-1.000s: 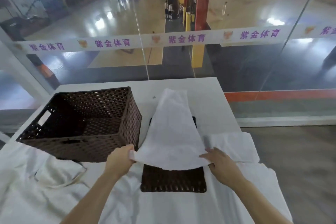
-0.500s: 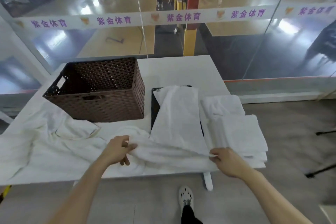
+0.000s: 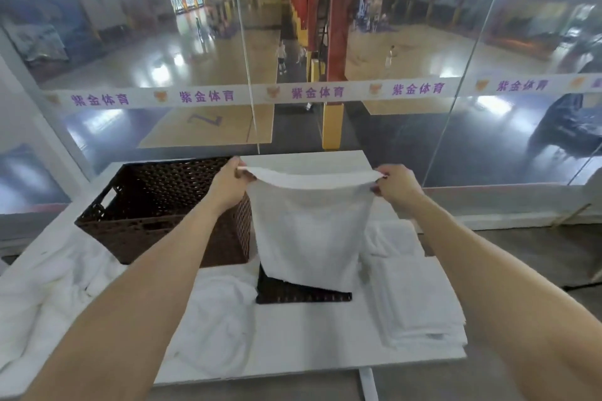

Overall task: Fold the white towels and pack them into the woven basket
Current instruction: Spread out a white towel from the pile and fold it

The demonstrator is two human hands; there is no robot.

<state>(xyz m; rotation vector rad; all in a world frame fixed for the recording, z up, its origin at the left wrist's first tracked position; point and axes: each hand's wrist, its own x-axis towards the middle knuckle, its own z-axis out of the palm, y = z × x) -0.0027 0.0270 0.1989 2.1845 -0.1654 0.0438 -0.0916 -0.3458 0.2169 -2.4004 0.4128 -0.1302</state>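
A white towel [image 3: 311,231] hangs in the air in front of me, held up by its top edge. My left hand [image 3: 229,184] pinches its left top corner and my right hand [image 3: 394,184] pinches its right top corner. The towel's lower edge drapes onto a flat dark woven lid [image 3: 303,293] on the white table [image 3: 312,332]. The dark brown woven basket [image 3: 156,205] stands open at the left, partly behind my left forearm. A stack of folded white towels [image 3: 420,296] lies at the right. Loose white towels [image 3: 58,277] are heaped at the left.
A glass wall [image 3: 423,127] with a white banner strip rises right behind the table's far edge. The table's near edge and right edge drop to a grey floor [image 3: 521,247]. More crumpled white cloth [image 3: 215,319] lies between my forearms.
Both hands have raised the towel from the table's near edge up to chest height, and it now hangs spread between them. The camera has tilted upward.
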